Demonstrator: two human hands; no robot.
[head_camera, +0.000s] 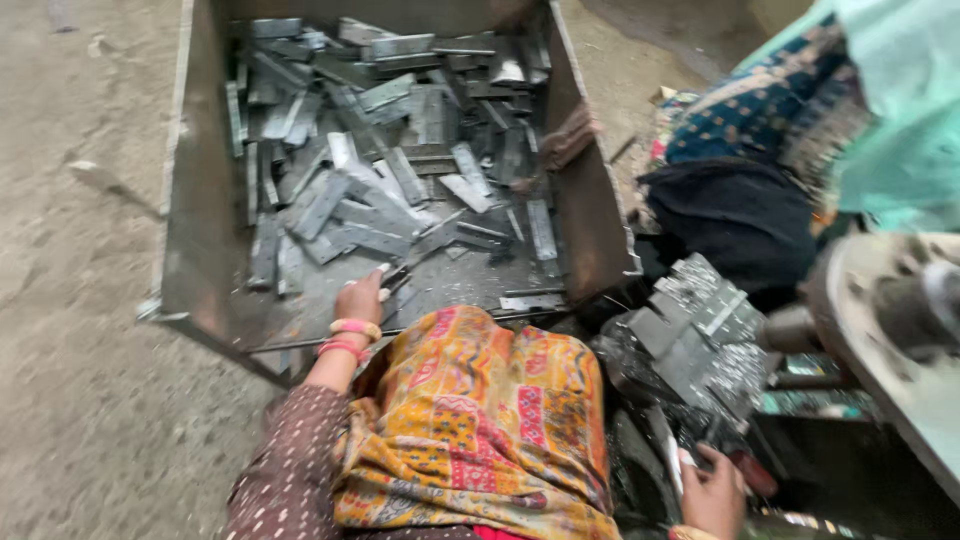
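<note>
My left hand (360, 298), with pink and orange bangles on its wrist, reaches into a large steel bin (196, 240). Its fingers rest on flat grey metal strips (385, 205) near the bin's front edge, and the blur hides whether they grip one. My right hand (715, 492) is low at the right, beside a dark machine bed. Its fingers curl around a pale metal strip (672, 462). A stack of grey metal plates (700, 325) lies just above that hand. An orange patterned cloth (490, 420) covers my lap between the two arms.
A round machine wheel (880, 310) juts in at the right. Behind it sits another person in teal and dark blue patterned clothes (790, 110). A dirt floor (70, 300) lies left of the bin.
</note>
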